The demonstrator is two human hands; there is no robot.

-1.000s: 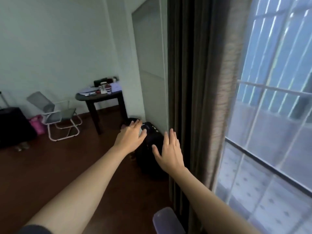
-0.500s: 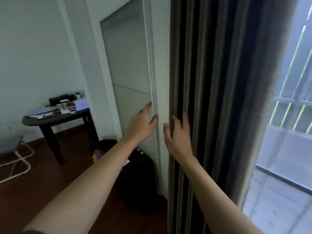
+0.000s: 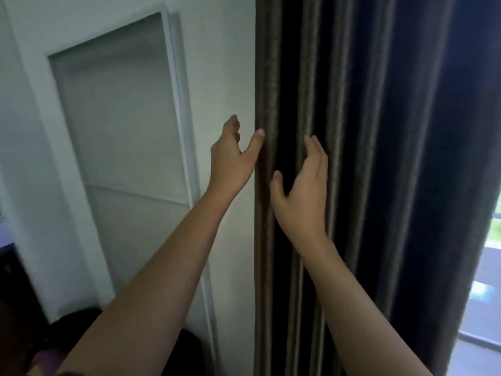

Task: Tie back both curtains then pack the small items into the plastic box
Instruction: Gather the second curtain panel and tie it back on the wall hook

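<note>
White wall (image 3: 230,63) and a recessed door (image 3: 122,118) are seen at the left, with a strip of window (image 3: 485,280) at the far right. Between them the curtain (image 3: 366,158) hangs in loose upright folds, and nothing is seen tied round it. The left hand (image 3: 230,164) is held at the curtain's edge, its fingers straight and its thumb spread out to touch the fabric. The right hand (image 3: 303,196) is laid flat against the folds, fingers (image 3: 315,156) straight and together. Nothing is pinched. Gathering is judged to be only starting. Both curtains are left to be tied. Neither the box nor the small items are in view, so packing is judged not yet begun.
</note>
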